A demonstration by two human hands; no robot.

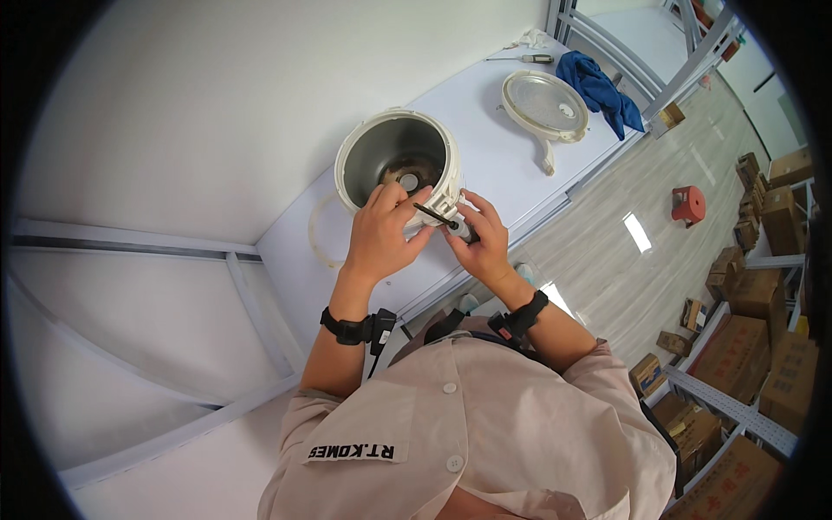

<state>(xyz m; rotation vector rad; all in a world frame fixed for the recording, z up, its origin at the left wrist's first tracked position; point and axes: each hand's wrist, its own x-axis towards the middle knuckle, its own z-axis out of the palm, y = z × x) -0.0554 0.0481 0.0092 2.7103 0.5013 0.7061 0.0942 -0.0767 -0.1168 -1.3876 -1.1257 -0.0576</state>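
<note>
A white rice cooker body (pixel 452 156), without its lid, stands on the white table in front of me. Its grey inside shows a brown-stained bottom with a round pale disc (pixel 408 182) in the middle. My left hand (pixel 381 232) grips the near rim, fingers over the edge and thumb toward the latch part (pixel 444 204). In my right hand (pixel 487 244) is a small screwdriver (pixel 461 230) with a dark shaft and greyish handle. The shaft points left across the near side of the rim; where its tip rests I cannot tell.
The detached lid (pixel 536 97) with its handle lies farther right, beside a blue cloth (pixel 598 87). Another screwdriver (pixel 536 59) lies behind it. A pale ring (pixel 317 232) sits left of the cooker. Off the table are a red stool (pixel 689 204) and shelves with cardboard boxes (pixel 752 303).
</note>
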